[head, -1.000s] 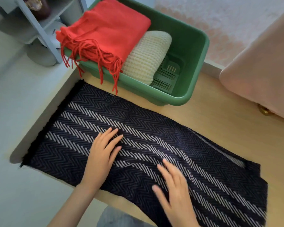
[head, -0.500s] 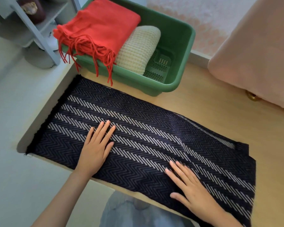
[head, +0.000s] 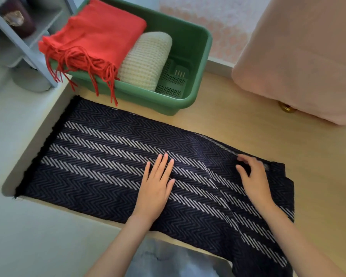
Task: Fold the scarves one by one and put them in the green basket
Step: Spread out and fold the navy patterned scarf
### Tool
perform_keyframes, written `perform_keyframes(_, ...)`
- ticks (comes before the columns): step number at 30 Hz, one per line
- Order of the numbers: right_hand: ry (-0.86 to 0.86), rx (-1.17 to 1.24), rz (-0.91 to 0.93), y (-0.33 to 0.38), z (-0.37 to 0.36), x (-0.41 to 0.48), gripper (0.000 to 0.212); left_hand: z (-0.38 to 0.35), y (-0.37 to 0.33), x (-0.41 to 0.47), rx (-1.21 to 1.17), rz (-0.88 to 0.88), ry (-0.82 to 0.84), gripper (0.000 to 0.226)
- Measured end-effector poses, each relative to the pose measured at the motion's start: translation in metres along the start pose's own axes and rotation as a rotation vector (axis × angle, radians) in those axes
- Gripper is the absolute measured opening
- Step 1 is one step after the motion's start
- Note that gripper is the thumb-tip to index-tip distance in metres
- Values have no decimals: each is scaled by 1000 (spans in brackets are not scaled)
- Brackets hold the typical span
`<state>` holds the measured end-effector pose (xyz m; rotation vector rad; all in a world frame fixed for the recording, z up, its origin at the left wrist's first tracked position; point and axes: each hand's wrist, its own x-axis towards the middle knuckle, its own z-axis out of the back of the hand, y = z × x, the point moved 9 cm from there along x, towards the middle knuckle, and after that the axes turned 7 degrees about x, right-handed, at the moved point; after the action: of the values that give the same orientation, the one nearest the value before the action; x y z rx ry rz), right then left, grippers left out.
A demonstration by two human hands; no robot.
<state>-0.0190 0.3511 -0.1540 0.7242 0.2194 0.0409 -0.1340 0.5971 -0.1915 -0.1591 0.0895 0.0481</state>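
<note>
Grey fabric point(head: 168, 260): shows at the near edge of the view, between the two forearms.
Left hand point(head: 158, 182): lies palm down on the dark scarf point(head: 112, 156), fingers straight and close together, thumb slightly out. It holds nothing and only presses on the cloth.
Right hand point(head: 252, 176): to the right of the left hand and apart from it, on the same scarf. The fingers are bent, their tips at the scarf's far edge, and the thumb is spread wide. The tips are blurred, so I cannot tell whether it pinches the edge or only touches it.
Dark scarf: navy herringbone with pale stripes, spread flat under both hands. It runs far to the left of the left hand, its black fringe at the left rim of the surface point(head: 228, 124), and its near right part hangs off the front edge.
Green basket point(head: 200, 72): beyond the left hand, on the surface, just past the scarf's far edge.
Red scarf point(head: 100, 33): folded in the basket's left part, its fringe hanging over the near rim.
Cream scarf point(head: 148, 58): knitted and rolled, touching the red scarf's right side.
Pink cover point(head: 308, 56): beyond the right hand, well apart.
Shelf point(head: 24, 47): far left of the basket, off the surface.
</note>
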Motion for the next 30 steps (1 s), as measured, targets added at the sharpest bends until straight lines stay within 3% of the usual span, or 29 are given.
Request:
perform_keyframes(8,-15,-133,34,-10,11,30,7,-10,-2,6,48,19,4,57)
perform_keyframes(12,-107,-62,-12,-9,31,37,11,-10,-1,6,36,33,12,58)
perform_keyframes(15,-181,-117,52,0,42,50,9,-9,-1,6,41,30,13,58)
perform_keyframes(21,-86,-200,109,-15,19,66,9,-9,-1,7,50,22,5,58)
perform_keyframes(24,-78,-214,126,-24,26,59,19,-9,-1,8,43,18,-4,57)
perform_keyframes(28,-205,-86,37,-44,72,23,30,-10,-5,8,55,40,-6,57)
perform_keyframes(30,-303,3,-116,-70,98,-8,35,-6,-17,10,55,46,-15,56)
